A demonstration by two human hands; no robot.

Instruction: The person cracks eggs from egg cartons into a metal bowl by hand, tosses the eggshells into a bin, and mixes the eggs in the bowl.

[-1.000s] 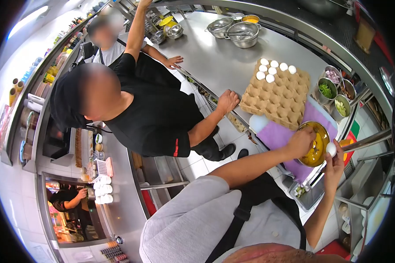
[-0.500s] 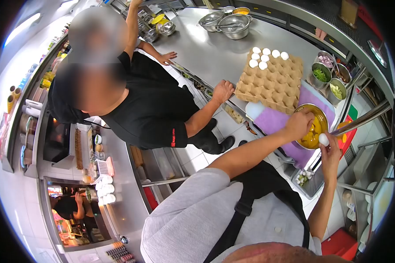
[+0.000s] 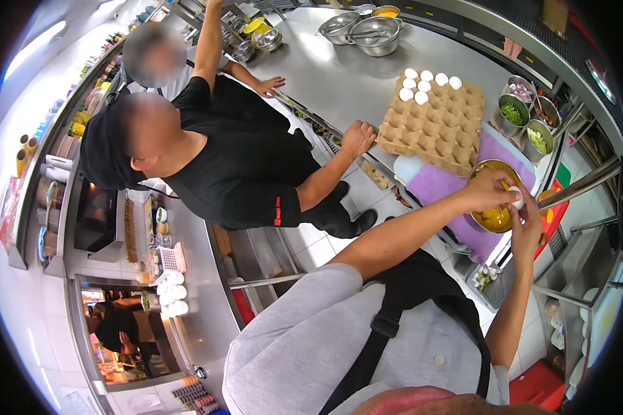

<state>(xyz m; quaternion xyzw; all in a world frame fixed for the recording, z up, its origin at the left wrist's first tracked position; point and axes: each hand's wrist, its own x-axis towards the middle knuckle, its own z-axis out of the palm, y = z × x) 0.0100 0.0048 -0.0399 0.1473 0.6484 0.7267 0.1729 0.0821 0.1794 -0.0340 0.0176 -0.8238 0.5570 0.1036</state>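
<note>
A white egg (image 3: 517,198) is held between both hands over a metal bowl (image 3: 499,164). My left hand (image 3: 490,191) reaches across the bowl with its fingertips pinched against the egg. From the other side, my right hand (image 3: 528,220) grips the same egg. Yellow beaten or broken egg (image 3: 493,220) lies in the bowl, partly hidden by my hands. Whether the shell is cracked open, I cannot tell. Beyond the bowl is a cardboard egg tray (image 3: 432,128) with several white eggs at its far end.
A purple cloth (image 3: 429,185) lies under the bowl. Metal containers of chopped vegetables (image 3: 512,114) stand beyond it. A co-worker in black (image 3: 235,166) stands at the left, one hand (image 3: 358,138) on the counter edge near the tray. Another person (image 3: 156,55) is behind.
My left hand has come out of the bowl to meet the right hand at the egg. The right hand has brought the egg slightly up over the bowl.
</note>
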